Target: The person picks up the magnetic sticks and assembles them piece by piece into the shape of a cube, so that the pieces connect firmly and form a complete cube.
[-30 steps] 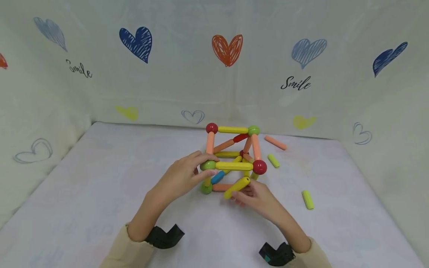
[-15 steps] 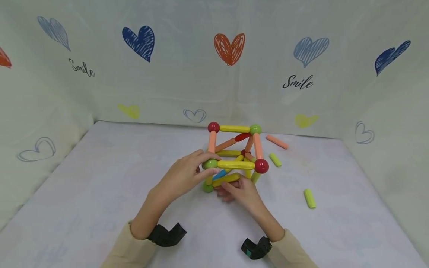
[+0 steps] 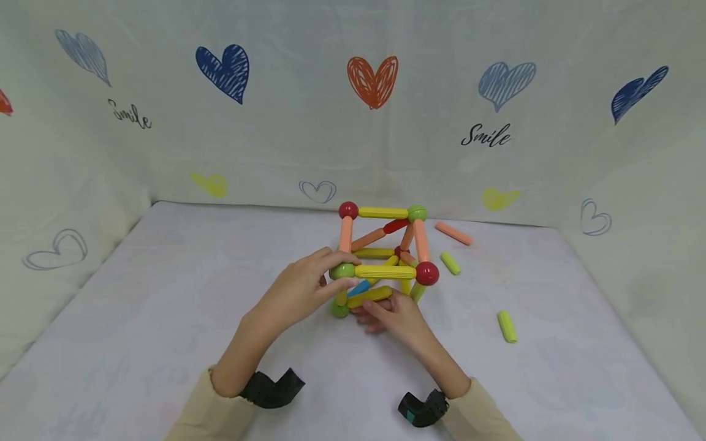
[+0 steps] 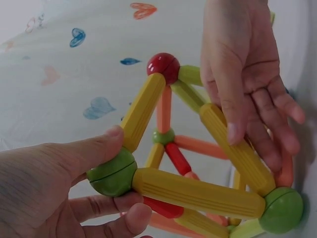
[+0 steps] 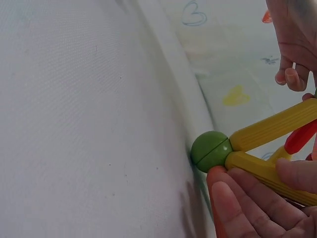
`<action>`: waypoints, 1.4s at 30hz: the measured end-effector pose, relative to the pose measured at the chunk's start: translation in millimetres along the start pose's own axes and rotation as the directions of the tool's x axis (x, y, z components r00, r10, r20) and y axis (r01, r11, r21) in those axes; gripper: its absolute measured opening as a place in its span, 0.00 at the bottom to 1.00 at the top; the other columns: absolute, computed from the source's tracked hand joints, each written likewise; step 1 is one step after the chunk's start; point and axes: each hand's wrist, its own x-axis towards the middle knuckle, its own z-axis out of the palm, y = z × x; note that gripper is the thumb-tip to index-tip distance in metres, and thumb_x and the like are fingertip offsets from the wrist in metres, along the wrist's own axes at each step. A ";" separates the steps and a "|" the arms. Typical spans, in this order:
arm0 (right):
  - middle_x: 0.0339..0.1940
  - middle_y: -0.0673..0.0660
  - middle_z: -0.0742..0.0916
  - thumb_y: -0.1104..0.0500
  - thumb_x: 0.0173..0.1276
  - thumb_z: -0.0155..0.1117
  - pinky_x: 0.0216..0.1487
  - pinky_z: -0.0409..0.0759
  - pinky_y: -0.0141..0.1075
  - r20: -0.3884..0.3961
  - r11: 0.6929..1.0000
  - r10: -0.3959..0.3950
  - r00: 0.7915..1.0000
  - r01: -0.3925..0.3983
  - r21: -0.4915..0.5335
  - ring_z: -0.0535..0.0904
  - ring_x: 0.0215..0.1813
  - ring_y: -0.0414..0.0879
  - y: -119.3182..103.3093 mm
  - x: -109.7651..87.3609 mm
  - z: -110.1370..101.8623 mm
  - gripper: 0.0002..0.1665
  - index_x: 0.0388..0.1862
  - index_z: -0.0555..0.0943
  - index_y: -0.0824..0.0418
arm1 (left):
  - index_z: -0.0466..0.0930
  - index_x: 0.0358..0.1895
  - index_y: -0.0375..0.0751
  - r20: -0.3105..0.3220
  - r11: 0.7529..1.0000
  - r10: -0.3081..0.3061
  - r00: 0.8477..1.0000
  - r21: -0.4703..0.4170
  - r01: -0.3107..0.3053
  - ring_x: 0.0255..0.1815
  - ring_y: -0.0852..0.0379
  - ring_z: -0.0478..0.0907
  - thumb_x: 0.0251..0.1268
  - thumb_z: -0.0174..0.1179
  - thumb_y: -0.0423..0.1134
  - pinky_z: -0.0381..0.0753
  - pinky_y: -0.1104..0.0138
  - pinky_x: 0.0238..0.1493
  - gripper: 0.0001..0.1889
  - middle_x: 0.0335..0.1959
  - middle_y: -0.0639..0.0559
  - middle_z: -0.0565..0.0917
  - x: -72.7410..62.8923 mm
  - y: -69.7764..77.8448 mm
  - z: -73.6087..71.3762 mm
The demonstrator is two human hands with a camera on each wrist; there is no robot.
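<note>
A frame of coloured rods and balls stands on the table. My left hand (image 3: 300,288) pinches the green ball (image 4: 113,172) at its upper front left corner, thumb on one side and fingers on the other. My right hand (image 3: 394,312) holds a yellow rod (image 3: 371,296) between thumb and fingers. That rod slants across the front of the frame, and its left end meets the lower green ball (image 5: 212,151). In the left wrist view, another yellow rod (image 4: 200,193) joins the two green balls. A red ball (image 3: 427,274) forms the upper front right corner.
To the right of the frame lie a loose orange rod (image 3: 454,233) and two short green rods, a nearer one (image 3: 507,326) and a farther one (image 3: 450,263). A white sheet (image 3: 430,153) printed with hearts hangs behind the table (image 3: 138,318).
My right hand has moved left with the yellow rod, bringing its end from in front of the frame to the lower green ball. My left hand has kept its hold on the upper ball.
</note>
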 end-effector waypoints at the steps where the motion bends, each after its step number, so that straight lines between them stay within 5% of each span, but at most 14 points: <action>1: 0.45 0.66 0.85 0.56 0.70 0.55 0.37 0.83 0.39 0.004 1.000 0.004 1.000 -0.004 -0.005 0.85 0.40 0.55 -0.5 -1.3 -1.0 0.21 0.55 0.72 0.69 | 0.74 0.55 0.60 0.001 1.000 0.000 1.000 -0.001 0.000 0.30 0.61 0.70 0.60 0.58 0.55 0.72 0.70 0.29 0.20 0.41 0.58 0.76 0.1 0.0 0.1; 15: 0.41 0.60 0.86 0.52 0.69 0.56 0.41 0.82 0.37 -0.006 0.974 0.108 0.994 -0.107 -0.199 0.84 0.40 0.49 -17.3 -42.6 -38.3 0.23 0.53 0.75 0.68 | 0.74 0.56 0.61 0.028 0.999 -0.038 0.999 -0.002 0.038 0.30 0.60 0.70 0.59 0.58 0.55 0.73 0.70 0.29 0.20 0.38 0.58 0.75 0.6 0.3 1.5; 20: 0.43 0.58 0.86 0.55 0.69 0.57 0.42 0.81 0.34 -0.111 0.953 0.136 0.984 -0.161 -0.256 0.83 0.42 0.47 -22.8 -60.5 -57.6 0.19 0.52 0.75 0.67 | 0.73 0.56 0.61 0.034 0.999 -0.041 0.999 0.002 0.041 0.30 0.60 0.70 0.59 0.58 0.56 0.72 0.70 0.29 0.20 0.37 0.58 0.74 1.5 0.2 1.4; 24: 0.45 0.55 0.85 0.52 0.67 0.58 0.44 0.80 0.33 -0.247 0.900 0.158 0.956 -0.242 -0.362 0.81 0.45 0.46 -20.5 -70.9 -74.1 0.20 0.52 0.77 0.62 | 0.74 0.56 0.61 0.035 0.999 -0.043 0.998 0.002 0.043 0.30 0.60 0.70 0.59 0.58 0.56 0.73 0.70 0.29 0.20 0.37 0.58 0.74 2.4 0.4 1.3; 32: 0.52 0.66 0.77 0.52 0.65 0.61 0.42 0.77 0.43 -0.418 0.734 0.080 0.905 -0.338 -0.590 0.74 0.48 0.55 5.6 -88.8 -119.9 0.23 0.54 0.75 0.65 | 0.74 0.55 0.61 0.035 0.999 -0.048 0.998 -0.004 0.048 0.30 0.60 0.70 0.59 0.59 0.55 0.73 0.70 0.29 0.20 0.38 0.58 0.74 3.0 0.6 0.6; 36: 0.52 0.72 0.74 0.54 0.65 0.61 0.40 0.75 0.46 -0.432 0.693 0.107 0.895 -0.379 -0.613 0.72 0.48 0.60 19.9 -94.1 -140.4 0.26 0.55 0.72 0.71 | 0.74 0.55 0.60 0.036 0.999 -0.046 0.998 -0.003 0.046 0.30 0.60 0.70 0.59 0.59 0.54 0.73 0.70 0.29 0.20 0.38 0.58 0.75 3.0 0.8 0.1; 42: 0.43 0.70 0.77 0.56 0.62 0.62 0.34 0.72 0.39 -0.449 0.679 0.186 0.874 -0.444 -0.585 0.74 0.43 0.57 34.3 -96.9 -157.5 0.29 0.55 0.69 0.75 | 0.74 0.55 0.59 0.037 0.999 -0.039 0.999 -0.010 0.040 0.31 0.60 0.70 0.59 0.59 0.55 0.73 0.70 0.30 0.20 0.40 0.58 0.75 3.9 0.7 0.7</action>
